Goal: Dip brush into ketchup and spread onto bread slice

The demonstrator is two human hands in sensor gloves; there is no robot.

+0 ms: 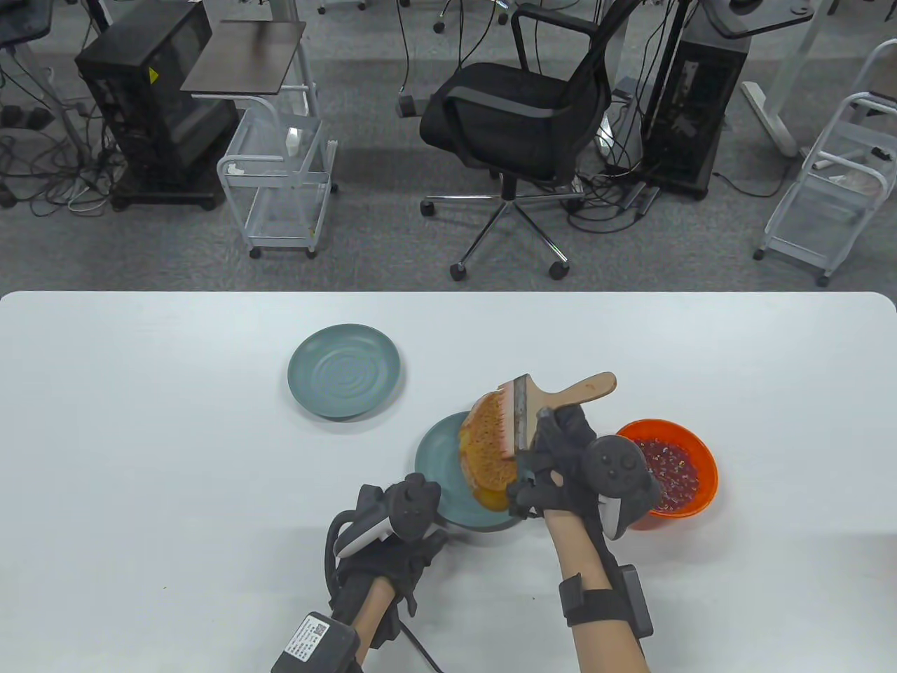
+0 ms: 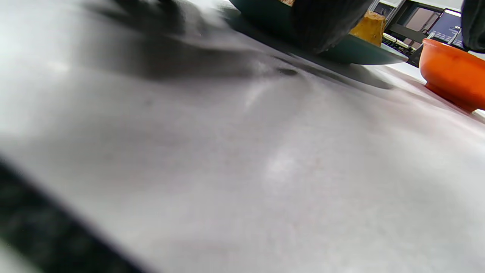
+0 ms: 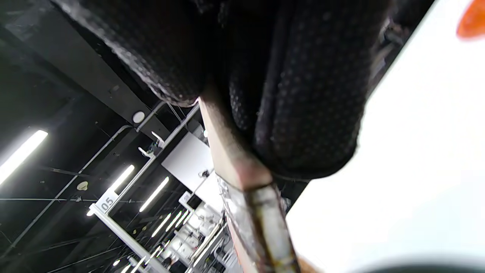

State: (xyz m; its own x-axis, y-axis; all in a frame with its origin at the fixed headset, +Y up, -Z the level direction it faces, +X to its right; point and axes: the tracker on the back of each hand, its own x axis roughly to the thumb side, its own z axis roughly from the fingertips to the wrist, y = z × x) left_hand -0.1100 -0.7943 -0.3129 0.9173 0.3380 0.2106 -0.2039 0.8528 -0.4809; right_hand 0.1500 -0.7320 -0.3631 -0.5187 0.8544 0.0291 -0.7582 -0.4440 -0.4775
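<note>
The brush [image 1: 532,410] lay in the right hand [image 1: 560,463], its fingers [image 3: 303,113] wrapped around the wooden handle just behind the metal band, and its reddened bristles pressed against the bread slice [image 1: 483,449]. The slice stood tilted on the teal plate [image 1: 438,466] directly left of that hand, its face orange with ketchup. The orange bowl [image 1: 673,466] of ketchup sat just right of the right hand, partly hidden behind the tracker on its back. No writing on these things could be read; the right wrist view caught a sign marked "05" among ceiling lights.

The right forearm rose from the near edge, wrist turned so the handle end pointed away and to the right. The left hand [image 1: 392,540] rested on the tabletop [image 1: 140,456] at the plate's near-left rim; whether its fingers were spread or curled could not be told. A second teal plate [image 1: 343,371] sat farther off, beyond the left hand.
</note>
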